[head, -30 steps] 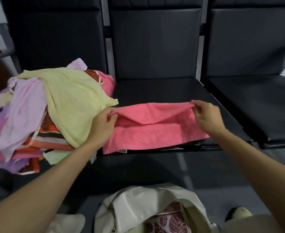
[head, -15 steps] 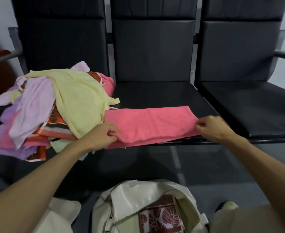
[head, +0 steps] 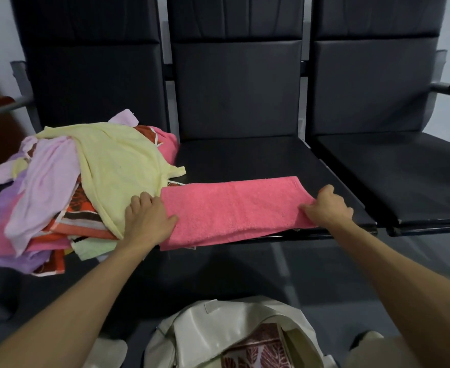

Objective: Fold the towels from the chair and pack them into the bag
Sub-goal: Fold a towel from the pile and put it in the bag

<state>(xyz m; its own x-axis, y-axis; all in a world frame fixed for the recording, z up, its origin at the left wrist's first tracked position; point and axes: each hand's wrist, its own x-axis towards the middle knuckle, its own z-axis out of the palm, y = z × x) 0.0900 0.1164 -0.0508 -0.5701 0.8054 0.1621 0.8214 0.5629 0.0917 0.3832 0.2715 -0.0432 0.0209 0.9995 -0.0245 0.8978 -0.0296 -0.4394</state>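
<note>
**A:** Where is the towel?

**B:** The pink terry towel (head: pixel 234 208) lies as a long strip along the front edge of the middle black padded seat (head: pixel 245 160).
My right hand (head: pixel 327 208) has its fingers curled, clamped on the strip's end at the seat's right side.
My left hand (head: pixel 146 219) rests on the other end with the thumb flat on it. I cannot tell if those fingers grip.

**A:** And the next fold?

**B:** I think I should carry the right end across to the left, match the corners, then press the crease flat.
I should keep clear of the heap of loose towels (head: pixel 85 181) left of the seat, so nothing drags along.
The cream bag (head: pixel 218 328) waits open on the floor in front of the seat.
</note>
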